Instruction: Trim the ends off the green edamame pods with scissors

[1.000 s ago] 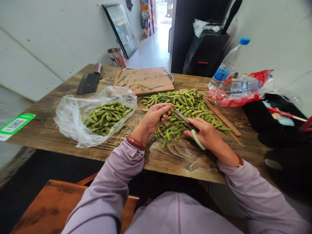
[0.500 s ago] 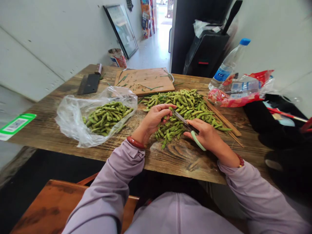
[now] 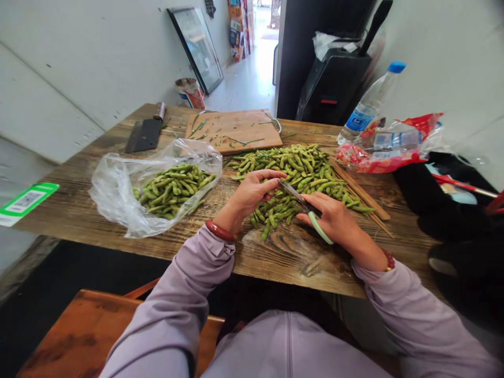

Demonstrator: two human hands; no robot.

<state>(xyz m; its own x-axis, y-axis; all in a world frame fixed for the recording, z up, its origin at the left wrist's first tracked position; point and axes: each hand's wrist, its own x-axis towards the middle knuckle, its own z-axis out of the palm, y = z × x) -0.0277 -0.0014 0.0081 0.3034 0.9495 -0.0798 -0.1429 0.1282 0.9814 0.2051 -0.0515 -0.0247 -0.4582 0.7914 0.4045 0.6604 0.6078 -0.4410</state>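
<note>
My right hand [image 3: 328, 214] is closed round the pale green handles of a pair of scissors [image 3: 294, 193], whose blades point up and left. At the blade tips, my left hand [image 3: 258, 193] pinches a green soybean pod, mostly covered by its fingers. Beneath and beyond both hands spreads a heap of soybean pods [image 3: 303, 163] on the wooden table [image 3: 220, 236]. To the left, a clear plastic bag [image 3: 114, 184] lies open with a pile of pods [image 3: 175, 189] in it.
A cleaver [image 3: 145, 134] and a cutting board [image 3: 236, 128] with green scraps lie at the back. Wooden chopsticks [image 3: 364, 197] rest right of the heap. Behind them stand a water bottle [image 3: 360, 115] and red plastic packaging [image 3: 394, 157]. A stool [image 3: 79, 336] is at lower left.
My left fingers have shifted slightly at the scissor tips, and the pod between them shows less than before. The right hand and scissors stay nearly in place.
</note>
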